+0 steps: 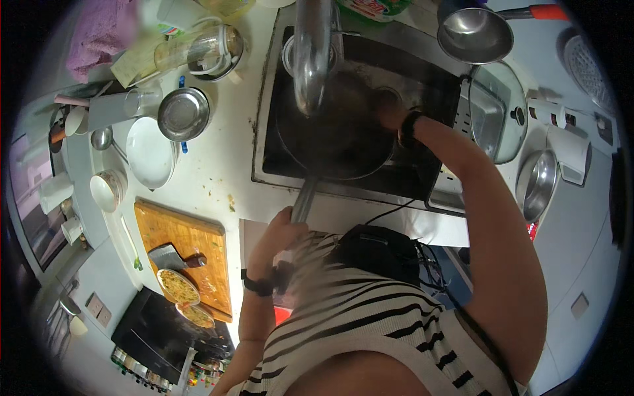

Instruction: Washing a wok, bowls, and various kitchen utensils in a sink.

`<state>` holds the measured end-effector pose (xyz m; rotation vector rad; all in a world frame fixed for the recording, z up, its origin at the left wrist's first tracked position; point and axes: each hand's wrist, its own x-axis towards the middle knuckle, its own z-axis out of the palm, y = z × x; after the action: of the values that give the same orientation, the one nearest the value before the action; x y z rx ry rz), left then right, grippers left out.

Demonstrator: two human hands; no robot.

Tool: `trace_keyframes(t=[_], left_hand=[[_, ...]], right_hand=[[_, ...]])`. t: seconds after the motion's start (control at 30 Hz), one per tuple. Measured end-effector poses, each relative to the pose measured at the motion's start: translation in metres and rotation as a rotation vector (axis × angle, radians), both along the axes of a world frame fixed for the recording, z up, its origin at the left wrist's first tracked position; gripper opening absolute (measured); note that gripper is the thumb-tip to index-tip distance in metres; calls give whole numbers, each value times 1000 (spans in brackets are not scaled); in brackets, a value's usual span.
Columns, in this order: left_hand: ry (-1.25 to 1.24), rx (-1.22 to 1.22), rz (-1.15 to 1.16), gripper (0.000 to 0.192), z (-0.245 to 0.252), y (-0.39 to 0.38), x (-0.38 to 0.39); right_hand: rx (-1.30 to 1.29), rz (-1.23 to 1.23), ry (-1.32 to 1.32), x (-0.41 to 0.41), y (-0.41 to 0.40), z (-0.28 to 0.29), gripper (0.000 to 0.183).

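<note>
A dark wok point(337, 148) sits in a dark sink basin point(421, 173) with a pale metal rim, under a thick metal faucet point(311, 64). My left hand point(285, 230) is closed around the wok's handle point(304, 200), which points towards me. My right hand point(391, 111) reaches over the far right side of the wok, its fingers lost in shadow and haze. Whether it holds something cannot be told. The inside of the wok is too dark to make out.
Right of the basin are a perforated drain basket point(446, 198), a glass lid point(498, 114), a steel pan point(475, 34) and a steel bowl point(537, 185). Leftward stand a metal bowl point(183, 114), white plates point(151, 153) and a cutting board point(183, 222) with a cleaver point(168, 257) and food dishes point(178, 287).
</note>
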<state>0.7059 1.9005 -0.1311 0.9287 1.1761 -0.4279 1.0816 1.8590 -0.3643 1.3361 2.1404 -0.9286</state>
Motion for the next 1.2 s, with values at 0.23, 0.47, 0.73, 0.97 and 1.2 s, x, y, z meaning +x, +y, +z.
trace_keyframes(t=[0.23, 0.47, 0.73, 0.97, 1.2], left_hand=[[7, 34, -3, 26, -5, -3, -4], [21, 77, 13, 24, -9, -5, -6], [-3, 78, -59, 22, -18, -5, -13], [0, 40, -50, 22, -6, 3, -4], [10, 18, 13, 23, 1, 4, 1]], right_hand=[[-33, -157, -217, -52, 14, -7, 24], [-528, -709, 910, -118, 10, 21, 33], [-492, -312, 258, -58, -7, 4, 30], [-402, -466, 458, -113, 0, 29, 29], [-371, -452, 440, -72, -8, -9, 35]])
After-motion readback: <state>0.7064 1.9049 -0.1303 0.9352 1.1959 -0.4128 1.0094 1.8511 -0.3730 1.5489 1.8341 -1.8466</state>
